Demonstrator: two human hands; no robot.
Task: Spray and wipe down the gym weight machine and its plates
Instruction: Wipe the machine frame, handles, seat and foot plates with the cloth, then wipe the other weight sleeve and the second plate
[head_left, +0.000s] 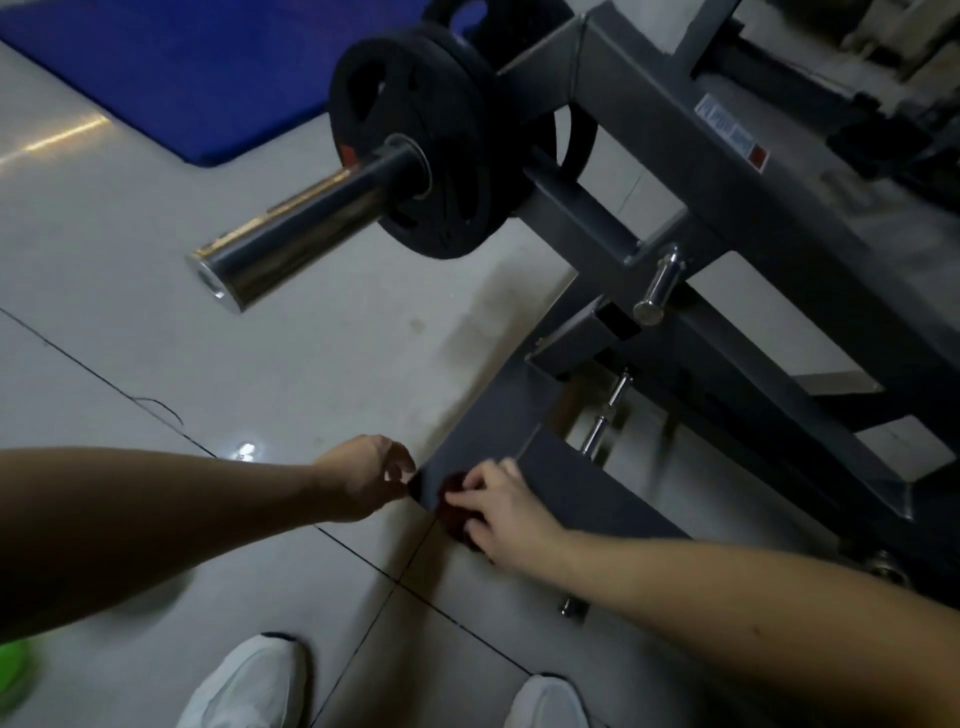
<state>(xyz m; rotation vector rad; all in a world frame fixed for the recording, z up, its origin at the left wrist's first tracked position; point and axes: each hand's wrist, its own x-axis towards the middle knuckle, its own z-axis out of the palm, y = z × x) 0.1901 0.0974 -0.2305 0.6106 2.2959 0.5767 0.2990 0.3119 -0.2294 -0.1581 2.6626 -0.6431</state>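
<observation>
Dark-red cloth (451, 501), clutched by the right hand (501, 514), lies on the grey frame (493, 415); left hand (363, 478) at its nine o'clock, grasp unclear.

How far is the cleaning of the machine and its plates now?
Done: nothing shows as finished; no surface looks clearly wiped. In hand: the right hand holds a dark red cloth on the end of the grey base bar, with the left hand at its corner. Left, as it seems: the plates, the chrome sleeve and the upper frame.
</observation>
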